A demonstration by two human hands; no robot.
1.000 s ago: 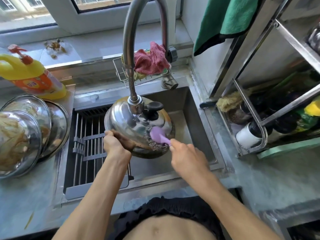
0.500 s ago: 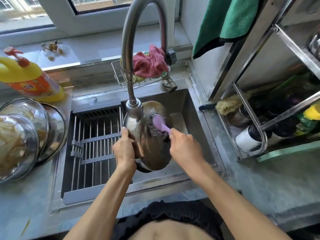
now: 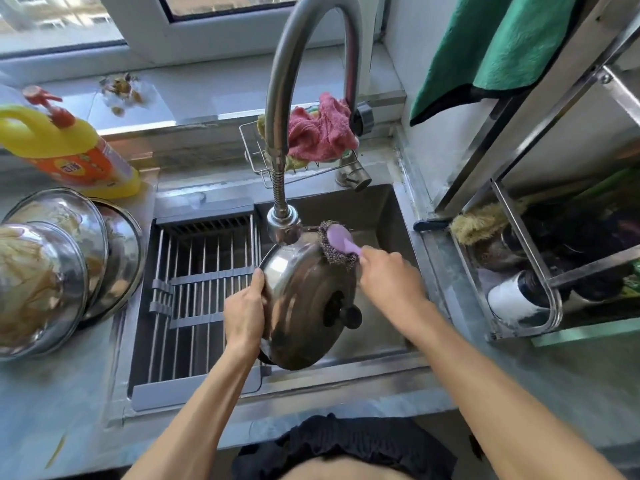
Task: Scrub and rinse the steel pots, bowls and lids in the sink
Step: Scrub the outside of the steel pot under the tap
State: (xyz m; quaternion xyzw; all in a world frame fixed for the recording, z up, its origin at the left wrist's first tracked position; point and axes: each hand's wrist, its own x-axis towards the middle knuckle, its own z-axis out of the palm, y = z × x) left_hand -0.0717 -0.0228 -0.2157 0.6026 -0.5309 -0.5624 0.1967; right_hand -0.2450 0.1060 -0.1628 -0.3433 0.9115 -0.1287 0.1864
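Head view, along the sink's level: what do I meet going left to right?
Stacked soiled steel bowls → grey slatted drain rack → left hand → steel lid with black knob → right hand → white-capped bottle in the steel shelf rack.

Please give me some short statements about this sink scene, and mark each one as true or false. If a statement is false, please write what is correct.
1. The left hand holds the steel lid by its rim. True.
2. The right hand grips a yellow sponge. False: it grips a scrubber with a purple handle and a pad of steel wool.
3. The scrubber touches the upper edge of the lid, close to the tap head. True.
4. The lid lies flat on the floor of the sink. False: it is held up on its edge above the sink.
5. The yellow bottle stands to the right of the sink. False: it is on the left, behind the steel bowls.
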